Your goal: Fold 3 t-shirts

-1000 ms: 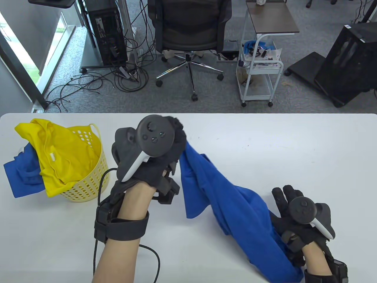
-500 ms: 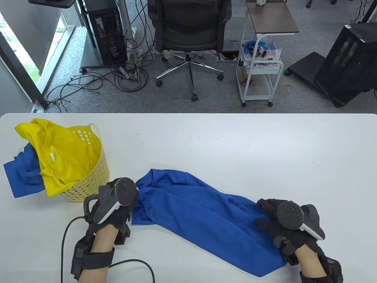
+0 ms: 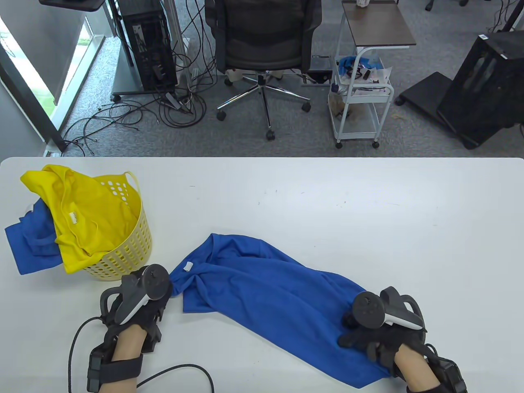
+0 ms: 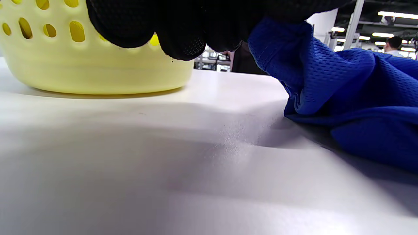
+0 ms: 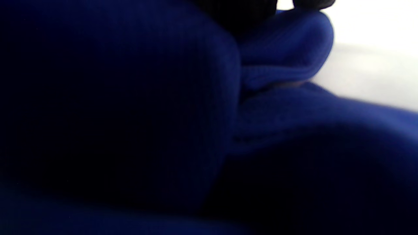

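nearby, a yellow basket point(image 3: 123, 258) stands at the table's point(image 3: 327, 196) left, holding a yellow shirt point(image 3: 82, 213) and another blue shirt point(image 3: 28, 245). the blue t-shirt point(image 3: 278, 294) lies diagonally, far-left to near-right. left hand point(image 3: 143, 299) pinches its left end; right hand point(image 3: 380, 331) clutches the other.

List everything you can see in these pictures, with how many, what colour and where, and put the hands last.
Blue t-shirt: one, blue, stretched across the table's near middle.
Basket: one, pale yellow, table's left.
Yellow t-shirt: one, draped over the basket.
Second blue shirt: one, hanging out of the basket's left side.
Table: one, white.
Office chair: one, black, floor behind.
Cart: one, white, right of the chair.
Left hand: black glove, grips the shirt's left end.
Right hand: black glove, grips its right end.
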